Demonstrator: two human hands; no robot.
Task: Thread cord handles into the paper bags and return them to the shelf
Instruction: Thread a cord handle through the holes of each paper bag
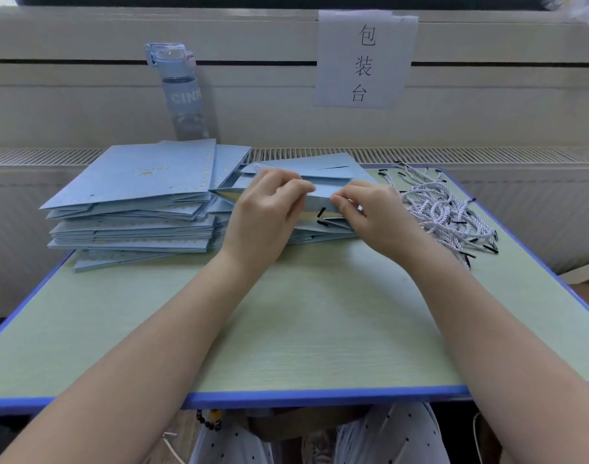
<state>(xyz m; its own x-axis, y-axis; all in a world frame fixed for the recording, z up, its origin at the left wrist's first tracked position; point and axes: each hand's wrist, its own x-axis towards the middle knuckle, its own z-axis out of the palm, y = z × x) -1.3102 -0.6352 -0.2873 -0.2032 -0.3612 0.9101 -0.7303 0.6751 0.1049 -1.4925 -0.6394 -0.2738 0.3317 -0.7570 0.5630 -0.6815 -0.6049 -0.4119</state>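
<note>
1. Fingers point(296, 190) of left hand point(264, 209) curled, pinching the folded top edge of a pale blue paper bag point(320, 199); fingers point(341, 199) of right hand point(373, 212) curled likewise, pinching the same edge from the other side.
2. Held bag at the far middle of the tabletop point(286, 329), lying on a low pile of similar bags, its folded edge raised between the two hands.
3. Two black cord tips point(321, 212) poking out at the bag's near side, just below the pinched edge; possibly already through the holes, though too small to tell.
4. Just to the left, touching the low pile: taller stack of bags point(132, 202), flat, same blue, layers slightly fanned and askew.
5. To the right of the hands: loose heap of white twisted cord handles point(443, 209) with black ends, near the far right corner of the tabletop.
6. Behind the stack: clear bottle point(182, 92) with blue lid, upright against the pale wall.
7. Higher on that wall, right of the bottle: paper sign point(365, 58) with three printed characters in a column.
8. Pale green tabletop with blue rim; both bare forearms stretched across it.
</note>
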